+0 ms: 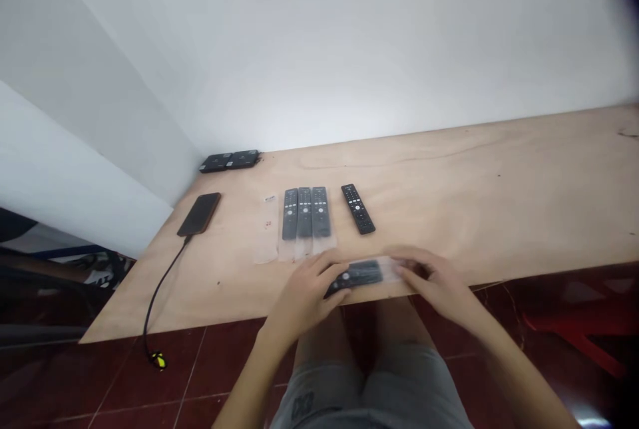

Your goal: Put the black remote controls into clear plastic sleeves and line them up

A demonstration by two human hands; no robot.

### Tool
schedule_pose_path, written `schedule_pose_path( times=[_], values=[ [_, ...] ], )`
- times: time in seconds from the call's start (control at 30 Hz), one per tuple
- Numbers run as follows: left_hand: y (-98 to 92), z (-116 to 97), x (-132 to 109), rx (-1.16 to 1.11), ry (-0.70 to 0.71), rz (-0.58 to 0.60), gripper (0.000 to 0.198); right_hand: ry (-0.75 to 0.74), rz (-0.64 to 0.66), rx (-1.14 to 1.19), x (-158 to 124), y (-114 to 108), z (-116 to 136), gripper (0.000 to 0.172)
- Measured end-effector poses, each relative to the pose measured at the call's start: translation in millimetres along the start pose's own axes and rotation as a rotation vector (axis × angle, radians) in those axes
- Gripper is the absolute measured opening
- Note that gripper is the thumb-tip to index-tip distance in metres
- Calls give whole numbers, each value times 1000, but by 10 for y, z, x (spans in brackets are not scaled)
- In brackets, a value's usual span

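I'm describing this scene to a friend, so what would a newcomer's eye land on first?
Probably the left hand at the near edge of the table, gripping a dark remote whose right end is inside a clear sleeve, with the right hand at its end. Beyond, three sleeved remotes lie side by side, left of a bare black remote. At left, a phone has a cable attached.

No readable text, remotes (305,221) too blurred

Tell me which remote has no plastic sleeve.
The uncovered remote, lying alone just right of the row of three remotes. Those three and the held remote, between left hand and right hand, show clear plastic.
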State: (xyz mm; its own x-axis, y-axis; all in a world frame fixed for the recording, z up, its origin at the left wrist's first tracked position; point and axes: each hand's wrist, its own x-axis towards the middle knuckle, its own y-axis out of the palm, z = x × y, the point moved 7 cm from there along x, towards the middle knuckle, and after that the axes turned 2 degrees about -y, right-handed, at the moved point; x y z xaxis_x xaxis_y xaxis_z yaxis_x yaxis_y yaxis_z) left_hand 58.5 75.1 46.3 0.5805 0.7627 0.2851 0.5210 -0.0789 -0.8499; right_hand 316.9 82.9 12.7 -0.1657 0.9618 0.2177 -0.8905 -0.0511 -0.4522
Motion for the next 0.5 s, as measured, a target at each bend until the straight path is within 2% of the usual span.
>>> schedule_pose_path(
  times=[0.07, 0.13, 0.2, 0.3, 0.43, 0.5],
  values=[
    [23, -22, -17, -31, 18, -11, 35, -58, -20, -96, -74, -199, 6, 31],
    [83, -95, 25, -60, 53, -12, 32, -118, 10, -169, -129, -269, 59, 39],
    [142, -184, 105, -65, 85, -16, 31, -175, 113, -186, -168, -211, 122, 44],
    [145, -228, 211, -61, 97, -50, 32, -236, 226, -188, -228, -119, 167, 35],
    [-71, 48, 204, -26, 1, -222, 26, -210, 128, -280, -352, -177, 85, 27],
    [-150, 239, 148, 22, -53, -258, 23, -214, 50, -330, -445, -154, 66, 28]
  ],
)
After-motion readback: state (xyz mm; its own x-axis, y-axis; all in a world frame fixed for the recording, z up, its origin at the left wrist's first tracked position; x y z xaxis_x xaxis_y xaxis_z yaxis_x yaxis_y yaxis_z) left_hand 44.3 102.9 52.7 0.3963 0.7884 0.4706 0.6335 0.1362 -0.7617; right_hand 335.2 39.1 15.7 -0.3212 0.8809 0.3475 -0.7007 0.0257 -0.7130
